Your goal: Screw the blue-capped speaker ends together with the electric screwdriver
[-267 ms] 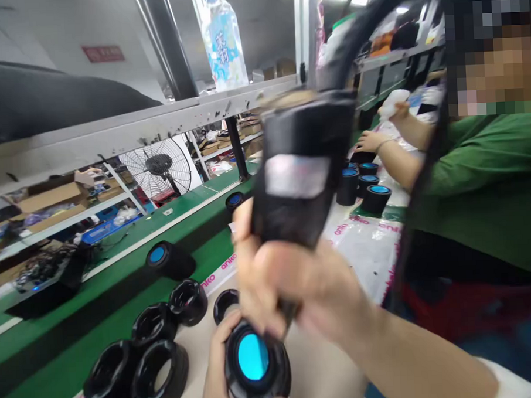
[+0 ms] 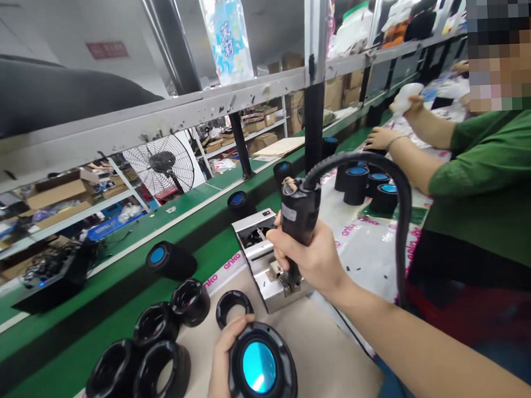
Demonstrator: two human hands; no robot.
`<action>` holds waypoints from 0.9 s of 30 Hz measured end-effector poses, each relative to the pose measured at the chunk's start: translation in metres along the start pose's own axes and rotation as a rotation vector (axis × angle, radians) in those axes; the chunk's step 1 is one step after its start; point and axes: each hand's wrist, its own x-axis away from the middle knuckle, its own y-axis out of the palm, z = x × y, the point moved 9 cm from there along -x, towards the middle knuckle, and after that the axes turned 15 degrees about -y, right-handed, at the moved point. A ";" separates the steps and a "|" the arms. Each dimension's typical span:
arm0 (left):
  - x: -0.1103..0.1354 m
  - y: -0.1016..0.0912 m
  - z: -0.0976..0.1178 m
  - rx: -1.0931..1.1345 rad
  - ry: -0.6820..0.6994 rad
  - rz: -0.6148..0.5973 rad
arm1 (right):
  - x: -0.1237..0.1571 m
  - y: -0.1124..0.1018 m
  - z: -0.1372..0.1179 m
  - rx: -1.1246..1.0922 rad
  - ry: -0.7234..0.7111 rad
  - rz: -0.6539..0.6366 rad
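Round black housing (image 2: 260, 369) with a glossy blue face sat in the left hand (image 2: 222, 365), low in the view. Well beyond both hands ran metal shelving (image 2: 245, 133) loaded with cardboard boxes, and a standing fan (image 2: 161, 165) stood out past the left hand. Ahead and to the left of the hands lay a green conveyor belt (image 2: 94, 300) carrying black cylinders (image 2: 170, 260) with blue tops. Right of the right hand (image 2: 312, 261), a co-worker in a green shirt (image 2: 481, 213) worked beside more blue-topped cylinders (image 2: 356, 185), with a white plastic sheet (image 2: 374, 259) printed in pink between that group and the hand.

Directly beneath the hands was the desk (image 2: 329, 360). Black rings (image 2: 161, 373) lay left of the left hand, and a single ring (image 2: 233, 308) sat just above it. The left hand's fingers (image 2: 236, 328) curled tightly around the housing's rim. The right hand was clamped on a corded handheld tool (image 2: 298, 218), whose black cable (image 2: 405, 216) looped up and away to the right. The tool's long axis stood nearly upright, its lower end at a steel fixture (image 2: 261, 259), though contact could not be told. The housing lay below and left of the right hand, its blue face tipped upward.
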 end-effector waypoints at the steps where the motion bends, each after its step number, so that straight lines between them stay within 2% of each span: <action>1: -0.004 0.001 0.001 0.004 -0.015 -0.007 | 0.000 -0.003 0.005 0.015 -0.001 0.005; 8: -0.023 0.007 -0.001 0.023 -0.074 -0.079 | 0.002 0.005 0.020 -0.006 0.064 -0.064; 11: -0.021 0.008 -0.005 0.038 -0.069 -0.097 | 0.001 0.005 0.011 -0.014 0.078 -0.065; 15: -0.020 0.009 -0.010 0.050 -0.074 -0.110 | -0.006 0.002 -0.010 0.000 -0.023 -0.017; 17: -0.024 0.011 -0.012 0.046 -0.083 -0.115 | -0.008 0.002 -0.011 0.010 -0.048 -0.001; 21: -0.032 0.012 -0.014 0.040 -0.093 -0.119 | -0.005 0.000 0.005 0.052 -0.021 0.013; 27: -0.034 0.011 -0.015 0.028 -0.105 -0.134 | 0.008 -0.003 0.022 0.043 0.087 -0.038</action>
